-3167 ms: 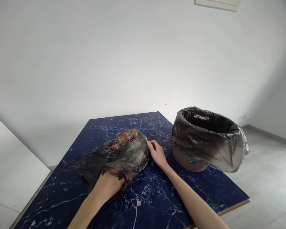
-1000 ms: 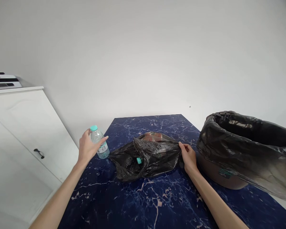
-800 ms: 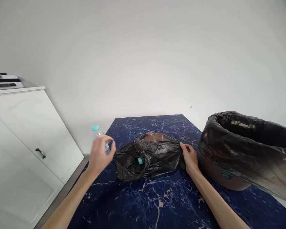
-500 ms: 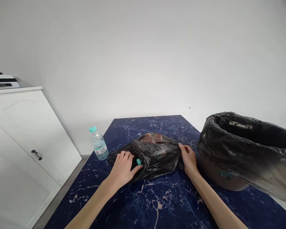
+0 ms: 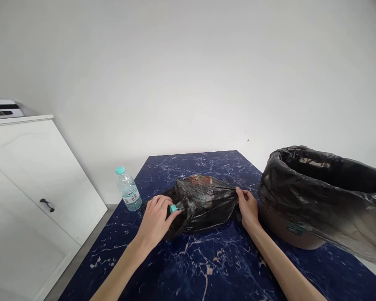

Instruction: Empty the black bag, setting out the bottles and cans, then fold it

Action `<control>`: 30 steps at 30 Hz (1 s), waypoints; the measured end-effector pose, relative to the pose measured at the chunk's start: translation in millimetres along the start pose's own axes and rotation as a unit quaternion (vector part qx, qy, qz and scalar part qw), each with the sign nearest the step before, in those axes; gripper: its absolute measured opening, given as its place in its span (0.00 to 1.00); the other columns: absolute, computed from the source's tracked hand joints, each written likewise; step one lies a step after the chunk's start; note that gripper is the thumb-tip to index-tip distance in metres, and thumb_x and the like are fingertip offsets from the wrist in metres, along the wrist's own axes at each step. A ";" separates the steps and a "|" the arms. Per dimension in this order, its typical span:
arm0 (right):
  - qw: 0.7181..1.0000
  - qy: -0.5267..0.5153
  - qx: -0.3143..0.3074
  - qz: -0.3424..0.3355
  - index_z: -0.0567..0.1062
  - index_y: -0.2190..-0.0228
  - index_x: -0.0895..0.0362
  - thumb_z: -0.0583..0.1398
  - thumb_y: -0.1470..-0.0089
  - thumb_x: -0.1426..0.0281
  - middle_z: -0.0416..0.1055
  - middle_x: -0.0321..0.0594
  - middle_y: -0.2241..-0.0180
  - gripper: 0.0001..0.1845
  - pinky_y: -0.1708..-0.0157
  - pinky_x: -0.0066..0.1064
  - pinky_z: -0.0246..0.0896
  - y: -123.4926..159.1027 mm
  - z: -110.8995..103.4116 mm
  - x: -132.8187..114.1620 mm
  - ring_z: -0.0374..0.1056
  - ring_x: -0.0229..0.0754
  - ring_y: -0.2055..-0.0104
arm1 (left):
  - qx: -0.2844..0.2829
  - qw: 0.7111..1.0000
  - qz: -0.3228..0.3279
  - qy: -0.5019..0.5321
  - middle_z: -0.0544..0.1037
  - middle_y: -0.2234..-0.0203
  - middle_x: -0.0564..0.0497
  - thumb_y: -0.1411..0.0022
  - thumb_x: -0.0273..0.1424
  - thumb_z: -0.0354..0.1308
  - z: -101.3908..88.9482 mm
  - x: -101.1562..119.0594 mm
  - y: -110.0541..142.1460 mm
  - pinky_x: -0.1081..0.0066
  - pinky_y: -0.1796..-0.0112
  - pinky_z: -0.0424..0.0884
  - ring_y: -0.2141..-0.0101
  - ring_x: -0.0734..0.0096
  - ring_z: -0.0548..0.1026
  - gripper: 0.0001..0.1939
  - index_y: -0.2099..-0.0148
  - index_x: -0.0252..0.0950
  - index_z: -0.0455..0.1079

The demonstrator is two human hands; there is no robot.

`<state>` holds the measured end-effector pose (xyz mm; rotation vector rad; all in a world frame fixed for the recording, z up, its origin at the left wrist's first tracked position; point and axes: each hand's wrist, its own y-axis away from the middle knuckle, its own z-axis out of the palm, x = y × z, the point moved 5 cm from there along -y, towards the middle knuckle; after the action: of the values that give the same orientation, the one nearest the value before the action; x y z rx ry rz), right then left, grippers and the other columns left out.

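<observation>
A black plastic bag (image 5: 211, 205) lies on the table in front of me, with something reddish showing through its thin top. From its mouth on the left pokes the neck of a plastic bottle (image 5: 174, 207) with a teal cap; the rest of that bottle is hidden inside. Thumb and fingers of my left hand (image 5: 155, 219) are closed on the cap. My right hand (image 5: 247, 207) pinches the bag's right edge. Left of the bag stands another clear water bottle (image 5: 129, 190), upright, with a teal cap and white label.
A trash bin (image 5: 301, 234) lined with a loose black bag (image 5: 316, 196) stands at the right of the dark blue marbled table (image 5: 188, 271). A white cabinet (image 5: 34, 188) is on the left, a white wall (image 5: 188, 83) behind.
My left hand has moved slightly left, drawing the teal-capped bottle neck further out of the bag. My right hand keeps its pinch on the bag's edge.
</observation>
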<state>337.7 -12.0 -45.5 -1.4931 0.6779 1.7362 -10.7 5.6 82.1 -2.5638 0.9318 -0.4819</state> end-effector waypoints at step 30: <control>1.000 -0.011 0.011 0.012 0.75 0.68 0.54 0.65 0.52 0.44 0.71 0.35 0.72 0.26 0.65 0.34 0.61 -4.6 -4.1 6.1 0.67 0.44 0.68 | 0.418 0.868 -0.203 0.176 0.82 0.57 0.43 0.29 0.46 0.57 -106.5 -120.1 26.5 0.52 0.45 0.76 0.52 0.56 0.83 0.20 0.45 0.37 0.66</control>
<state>343.5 -11.4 -51.9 -1.4537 0.7045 1.7560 -158.0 42.8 140.5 -1.8551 0.1576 -1.1983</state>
